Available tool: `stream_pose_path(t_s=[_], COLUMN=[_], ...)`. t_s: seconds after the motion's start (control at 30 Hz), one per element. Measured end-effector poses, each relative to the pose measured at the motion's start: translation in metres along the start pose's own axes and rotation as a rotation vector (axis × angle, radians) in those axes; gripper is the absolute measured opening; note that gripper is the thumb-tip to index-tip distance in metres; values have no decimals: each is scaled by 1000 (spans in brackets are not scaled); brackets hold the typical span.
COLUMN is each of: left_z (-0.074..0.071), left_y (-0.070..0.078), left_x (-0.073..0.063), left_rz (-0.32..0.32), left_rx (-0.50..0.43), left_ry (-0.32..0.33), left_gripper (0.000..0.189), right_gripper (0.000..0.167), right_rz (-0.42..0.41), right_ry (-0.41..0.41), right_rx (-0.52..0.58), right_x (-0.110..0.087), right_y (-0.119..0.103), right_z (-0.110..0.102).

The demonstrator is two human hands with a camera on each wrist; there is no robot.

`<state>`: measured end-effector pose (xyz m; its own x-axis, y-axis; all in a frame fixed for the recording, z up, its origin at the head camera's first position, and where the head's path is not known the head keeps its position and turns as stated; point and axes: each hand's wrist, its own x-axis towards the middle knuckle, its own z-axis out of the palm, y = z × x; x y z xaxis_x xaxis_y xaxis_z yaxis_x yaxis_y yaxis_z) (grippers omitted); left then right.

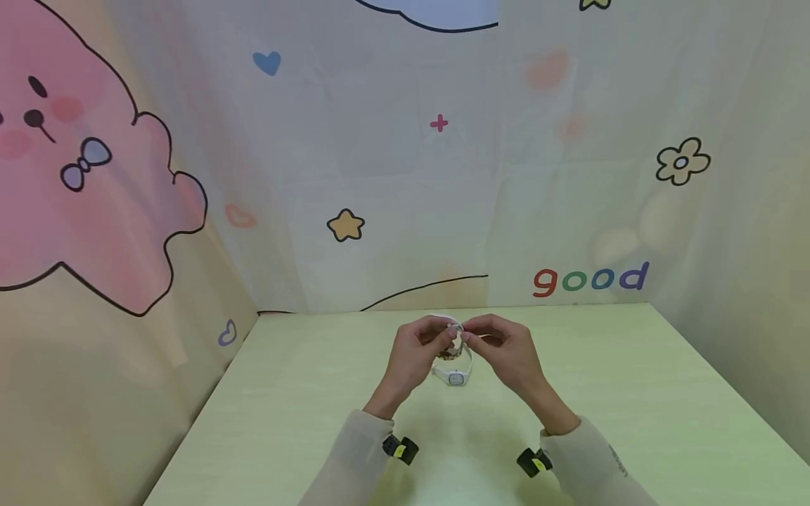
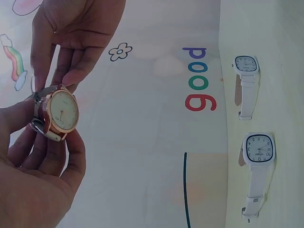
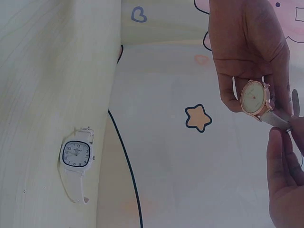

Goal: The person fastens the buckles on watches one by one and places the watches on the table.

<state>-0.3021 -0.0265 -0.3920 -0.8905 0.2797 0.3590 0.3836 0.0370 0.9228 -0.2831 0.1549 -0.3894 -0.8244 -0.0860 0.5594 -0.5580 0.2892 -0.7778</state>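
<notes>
1. Nearest, and only in the head view, are pale long sleeves (image 1: 348, 457) and small black devices (image 1: 401, 450) with yellow marks by the cuffs. Dark lettering on the right sleeve is too small to read.
2. The left hand (image 1: 411, 355) grips a round rose-gold wristwatch (image 2: 63, 111) with a cream dial and a pale grey strap, held up above the table. The left wrist view shows its fingers curled around the case and its thumb at the strap.
3. The right hand (image 1: 511, 351) pinches the strap of the same watch; the right wrist view shows this best.
4. In the head view fingers cover much of the round watch. Both wrist views show its dial, whose tiny marks cannot be read.
5. On the pale yellow-green table (image 1: 285, 422), the left wrist view shows an upper white rounded-square watch (image 2: 246, 65) and a lower white rounded-square watch (image 2: 259, 148), well apart, both with tan strap linings. The right wrist view shows one such watch, its black numerals legible but its small brand word not; which of the pair cannot be told.
6. Farthest hangs a pale printed cloth backdrop (image 1: 392, 154). "good" (image 1: 574, 281) reads in red, green, blue and purple letters; the left wrist view shows it turned sideways. Only that view includes a rainbow (image 2: 16, 61); an orange star (image 1: 346, 225) appears in the head and right wrist views.
</notes>
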Motion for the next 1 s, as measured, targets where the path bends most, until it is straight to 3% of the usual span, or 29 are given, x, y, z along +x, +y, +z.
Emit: stream_pose_path(t_s=[0.5, 1.0], left_z=[0, -1], left_y=[-8, -9], left_x=[3, 2], left_rz=[2, -8], left_rx=[-4, 2], left_ry=[-25, -27], left_gripper=[23, 23], right_gripper=[13, 15], right_rz=[15, 31], right_ry=[40, 6], right_rx=[1, 28], right_x=[-2, -4], right_y=[3, 4], right_z=[-1, 1])
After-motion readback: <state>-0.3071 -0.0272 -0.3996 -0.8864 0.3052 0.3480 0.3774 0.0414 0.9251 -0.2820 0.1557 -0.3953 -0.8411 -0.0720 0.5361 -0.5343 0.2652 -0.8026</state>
